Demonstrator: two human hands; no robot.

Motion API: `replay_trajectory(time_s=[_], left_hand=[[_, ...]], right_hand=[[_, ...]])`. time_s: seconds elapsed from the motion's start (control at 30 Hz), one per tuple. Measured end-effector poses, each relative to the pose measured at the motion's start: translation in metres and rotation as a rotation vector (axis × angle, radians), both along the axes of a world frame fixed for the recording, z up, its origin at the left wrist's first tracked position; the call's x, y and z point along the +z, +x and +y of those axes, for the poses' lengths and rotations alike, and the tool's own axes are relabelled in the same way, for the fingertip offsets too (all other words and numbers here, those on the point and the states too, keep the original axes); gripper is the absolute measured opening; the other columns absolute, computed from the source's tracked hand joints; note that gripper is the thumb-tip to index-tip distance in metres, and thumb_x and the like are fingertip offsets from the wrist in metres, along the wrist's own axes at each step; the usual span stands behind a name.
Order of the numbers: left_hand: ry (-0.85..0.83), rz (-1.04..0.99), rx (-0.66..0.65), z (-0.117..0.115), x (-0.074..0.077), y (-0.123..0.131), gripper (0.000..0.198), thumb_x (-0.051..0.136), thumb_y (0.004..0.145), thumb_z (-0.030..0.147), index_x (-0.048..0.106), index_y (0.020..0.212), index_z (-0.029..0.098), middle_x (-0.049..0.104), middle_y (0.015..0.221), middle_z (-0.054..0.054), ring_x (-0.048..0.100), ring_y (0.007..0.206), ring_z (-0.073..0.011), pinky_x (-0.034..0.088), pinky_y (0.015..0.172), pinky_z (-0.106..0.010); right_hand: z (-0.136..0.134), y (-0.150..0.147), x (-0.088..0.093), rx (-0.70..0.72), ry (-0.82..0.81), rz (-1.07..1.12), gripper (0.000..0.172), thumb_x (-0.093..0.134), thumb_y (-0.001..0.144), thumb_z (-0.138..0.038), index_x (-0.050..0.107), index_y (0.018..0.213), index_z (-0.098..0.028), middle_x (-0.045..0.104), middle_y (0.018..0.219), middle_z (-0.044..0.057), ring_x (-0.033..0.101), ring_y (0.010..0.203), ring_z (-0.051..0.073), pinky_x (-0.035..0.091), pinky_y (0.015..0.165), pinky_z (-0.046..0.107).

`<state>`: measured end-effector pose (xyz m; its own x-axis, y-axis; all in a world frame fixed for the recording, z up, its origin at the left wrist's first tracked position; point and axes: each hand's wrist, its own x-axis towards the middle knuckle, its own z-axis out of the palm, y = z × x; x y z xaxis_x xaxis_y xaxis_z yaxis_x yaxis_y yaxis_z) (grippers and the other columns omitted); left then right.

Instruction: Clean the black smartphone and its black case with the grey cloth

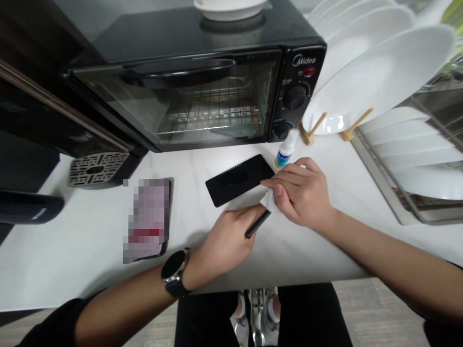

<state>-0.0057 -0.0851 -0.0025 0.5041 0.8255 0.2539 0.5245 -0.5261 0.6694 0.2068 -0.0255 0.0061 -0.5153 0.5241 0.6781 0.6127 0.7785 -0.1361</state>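
My left hand (231,237) is closed on a thin black object (257,224), which slants up toward my other hand. My right hand (303,192) presses a small white cloth (268,200) around the upper end of that object, so this end is hidden. Just beyond the hands, a black phone (240,180) lies flat on the white counter (195,226). A small white spray bottle (286,149) with a blue label stands beside the phone, close to my right fingers.
A black toaster oven (188,106) stands at the back. Another phone-like item (149,219), blurred by pixels, lies at left near a drip tray (97,169). White plates (376,72) stand in wooden holders at right, beside a metal dish rack (401,217).
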Motion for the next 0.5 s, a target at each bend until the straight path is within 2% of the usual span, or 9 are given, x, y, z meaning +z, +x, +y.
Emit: replay_trajectory(time_s=[0.1,0.17,0.3,0.4,0.5], left_hand=[[0.02,-0.072,-0.005,0.0,0.0,-0.001,0.041,0.057,0.101,0.006,0.065,0.139,0.02,0.08,0.129,-0.004,0.08,0.11,-0.0186,0.064,0.101,-0.03],[0.033,-0.079,-0.007,0.0,0.0,-0.001,0.043,0.057,0.102,0.007,0.063,0.141,0.02,0.079,0.133,-0.005,0.079,0.114,-0.0188,0.063,0.105,-0.031],[0.058,-0.01,-0.024,-0.002,0.001,0.0,0.037,0.053,0.094,0.001,0.069,0.122,0.02,0.083,0.112,-0.004,0.082,0.096,-0.0207,0.067,0.086,-0.032],[0.13,0.107,-0.009,-0.005,-0.004,0.0,0.031,0.053,0.077,-0.001,0.069,0.097,0.017,0.082,0.094,-0.007,0.079,0.079,-0.024,0.066,0.074,-0.035],[0.205,0.192,-0.011,-0.008,-0.01,0.0,0.024,0.053,0.065,0.002,0.063,0.079,0.019,0.078,0.079,-0.007,0.075,0.067,-0.0257,0.064,0.065,-0.037]], right_hand=[[0.008,0.005,0.0,-0.066,-0.03,0.022,0.041,0.043,0.107,-0.019,0.079,0.086,-0.018,0.082,0.082,0.002,0.071,0.075,0.02,0.04,0.076,0.041],[0.008,0.005,0.0,-0.088,-0.057,0.03,0.042,0.043,0.107,-0.019,0.078,0.084,-0.018,0.081,0.082,0.003,0.072,0.074,0.02,0.041,0.075,0.041],[-0.008,-0.004,0.002,-0.023,-0.087,0.012,0.039,0.042,0.109,-0.021,0.08,0.101,-0.016,0.083,0.093,0.003,0.074,0.082,0.021,0.046,0.085,0.042],[-0.027,-0.015,0.003,0.081,-0.072,-0.022,0.037,0.042,0.11,-0.024,0.078,0.114,-0.015,0.084,0.101,0.002,0.074,0.088,0.02,0.045,0.102,0.044],[-0.043,-0.023,0.004,0.165,-0.075,-0.07,0.038,0.042,0.111,-0.028,0.073,0.128,-0.013,0.084,0.109,0.004,0.074,0.094,0.019,0.044,0.108,0.042]])
